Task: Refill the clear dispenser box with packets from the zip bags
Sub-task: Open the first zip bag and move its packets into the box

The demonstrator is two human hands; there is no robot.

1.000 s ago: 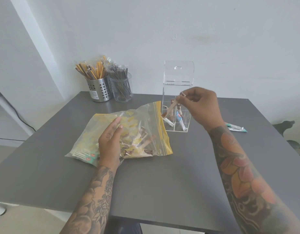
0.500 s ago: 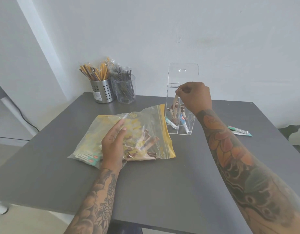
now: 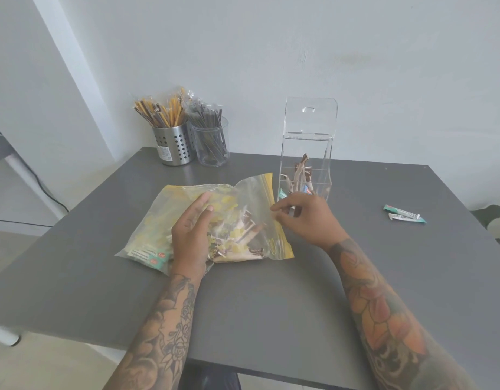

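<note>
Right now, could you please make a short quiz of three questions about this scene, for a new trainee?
1. True or false: the lid of the clear dispenser box is closed.
2. What does the left hand rest on?
A. the zip bag
B. the metal cup
C. the loose packets
3. Fill in: the right hand reaches to the ____ end of the bag.

Key:
1. False; the lid stands upright, open.
2. A
3. Open (the end with the yellow zip strip), beside the box.
</note>
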